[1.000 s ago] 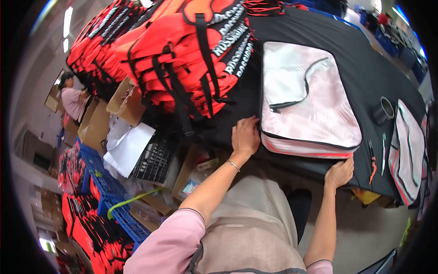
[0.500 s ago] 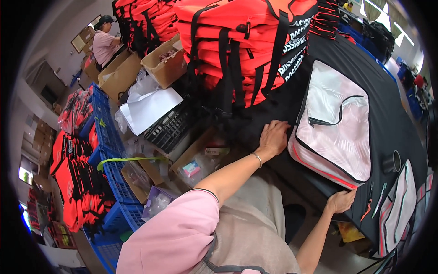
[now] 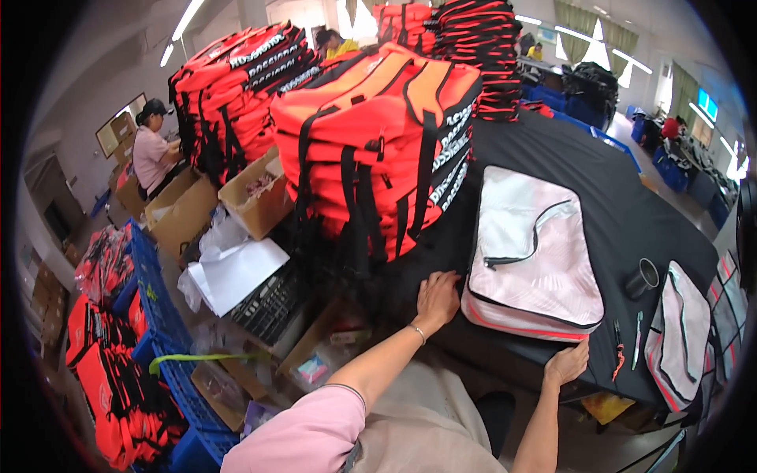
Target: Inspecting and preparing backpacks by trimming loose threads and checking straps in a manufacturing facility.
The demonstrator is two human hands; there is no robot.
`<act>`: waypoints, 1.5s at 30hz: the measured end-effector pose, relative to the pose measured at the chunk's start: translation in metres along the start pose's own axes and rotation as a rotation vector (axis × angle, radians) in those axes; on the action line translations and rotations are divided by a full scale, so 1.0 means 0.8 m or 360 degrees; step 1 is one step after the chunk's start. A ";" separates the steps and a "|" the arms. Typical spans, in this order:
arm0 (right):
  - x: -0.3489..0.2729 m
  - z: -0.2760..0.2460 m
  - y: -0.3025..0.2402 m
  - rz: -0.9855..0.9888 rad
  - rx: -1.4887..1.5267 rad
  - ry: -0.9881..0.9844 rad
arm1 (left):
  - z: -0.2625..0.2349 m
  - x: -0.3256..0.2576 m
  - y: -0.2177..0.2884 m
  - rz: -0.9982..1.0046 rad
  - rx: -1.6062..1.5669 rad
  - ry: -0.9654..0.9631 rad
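My left hand point(image 3: 436, 299) lies flat, fingers apart, on the black table cover point(image 3: 623, 213), just left of a stack of pale pink zip bags point(image 3: 530, 264). My right hand point(image 3: 566, 364) curls over the table's near edge below the stack's front right corner. Neither hand holds a bag. A tall pile of orange bags with black straps point(image 3: 378, 150) stands right behind my left hand.
A dark cup point(image 3: 643, 277), pens point(image 3: 635, 351) and another pink bag point(image 3: 678, 343) lie at the right. Open cartons point(image 3: 256, 197), white paper point(image 3: 236, 268) and blue crates point(image 3: 154, 307) with orange bags fill the floor at the left. A person in pink point(image 3: 151, 154) works at the far left.
The view has swung upward and level, bringing the orange pile and the room into sight. Both hands stay on the table, left by the pink stack, right on the edge.
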State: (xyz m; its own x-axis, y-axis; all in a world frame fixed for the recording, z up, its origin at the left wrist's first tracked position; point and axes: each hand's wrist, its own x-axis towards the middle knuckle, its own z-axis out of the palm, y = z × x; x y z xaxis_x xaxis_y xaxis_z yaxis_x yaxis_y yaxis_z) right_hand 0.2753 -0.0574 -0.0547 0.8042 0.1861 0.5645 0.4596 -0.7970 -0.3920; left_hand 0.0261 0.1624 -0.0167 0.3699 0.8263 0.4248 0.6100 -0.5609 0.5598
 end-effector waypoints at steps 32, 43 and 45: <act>0.010 -0.010 0.005 -0.0166 -0.0236 -0.0425 | -0.003 0.002 -0.005 0.0015 0.0092 -0.0053; 0.055 0.003 0.081 -0.0354 -0.0223 -0.0394 | -0.019 0.047 -0.039 0.0106 -0.0183 -0.0290; 0.058 -0.002 0.102 -0.0366 -0.0315 -0.0461 | -0.018 0.053 -0.035 0.0136 -0.0237 -0.0268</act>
State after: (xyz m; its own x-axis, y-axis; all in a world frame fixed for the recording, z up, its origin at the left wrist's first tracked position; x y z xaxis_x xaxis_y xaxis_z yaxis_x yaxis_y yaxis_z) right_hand 0.3494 -0.1143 -0.0593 0.7748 0.5035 0.3824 0.5810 -0.8055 -0.1165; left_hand 0.0146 0.2123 -0.0039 0.5347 0.7657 0.3575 0.4662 -0.6201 0.6309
